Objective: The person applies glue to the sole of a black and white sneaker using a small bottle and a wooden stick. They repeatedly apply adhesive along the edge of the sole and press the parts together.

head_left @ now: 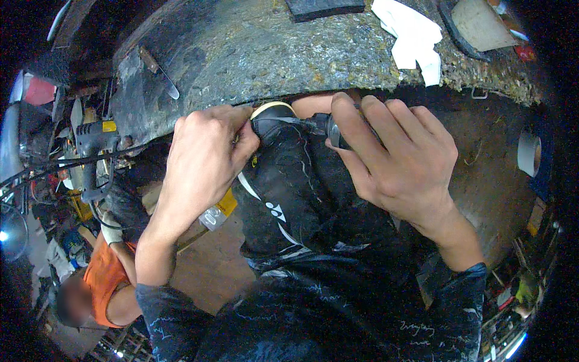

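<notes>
Across the far side, a rough, mottled grey table [265, 54] is seen, its near edge crumbled toward the right. On it, a knife [169, 86] is laid at the left, with a dark flat slab [325, 8] and a limp white cloth [413, 39] farther right. Left of the table, a grey power tool [93, 143] with a yellow patch is seen; nearer, an orange top is worn by a co-worker [111, 283]. Just off the table's near edge, a black piece with a smooth, curved cream rim [274, 111] is pinched between thumb and fingers of the left grip [208, 142]. Beside it, a dark rounded object [336, 133] is clasped by the right grip [398, 157], partly hidden by its bent fingers.
</notes>
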Motion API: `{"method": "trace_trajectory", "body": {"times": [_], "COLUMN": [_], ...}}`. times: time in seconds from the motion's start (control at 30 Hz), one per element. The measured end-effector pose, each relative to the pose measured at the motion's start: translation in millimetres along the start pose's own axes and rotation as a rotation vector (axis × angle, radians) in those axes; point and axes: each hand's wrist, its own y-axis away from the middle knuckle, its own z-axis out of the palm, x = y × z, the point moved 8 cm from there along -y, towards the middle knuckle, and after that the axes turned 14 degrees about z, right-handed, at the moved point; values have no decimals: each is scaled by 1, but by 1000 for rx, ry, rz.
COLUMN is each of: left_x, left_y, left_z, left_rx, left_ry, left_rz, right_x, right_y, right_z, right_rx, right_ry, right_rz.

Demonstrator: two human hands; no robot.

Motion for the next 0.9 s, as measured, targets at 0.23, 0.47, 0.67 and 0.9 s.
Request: {"method": "trace_trajectory", "body": {"times": [0.23,0.47,0.67,0.9], "left_x": [1,0,1,0], "left_y": [-3,-5,-7,-9], "left_z": [0,2,1,2], "left_rx": [4,-30,-35,-33], "left_ry": [-9,-36,-36,-34], "left_rz": [-2,-5,16,24], "right_x": [-4,-8,-9,-7], "right_y": [-5,-9,-10,-11], "right_z": [-3,-6,-7,-4], "right_rx": [-15,50,44,54], "right_ry": [31,23,48,7], "right_rz": [-46,-81,-93,-81]}}
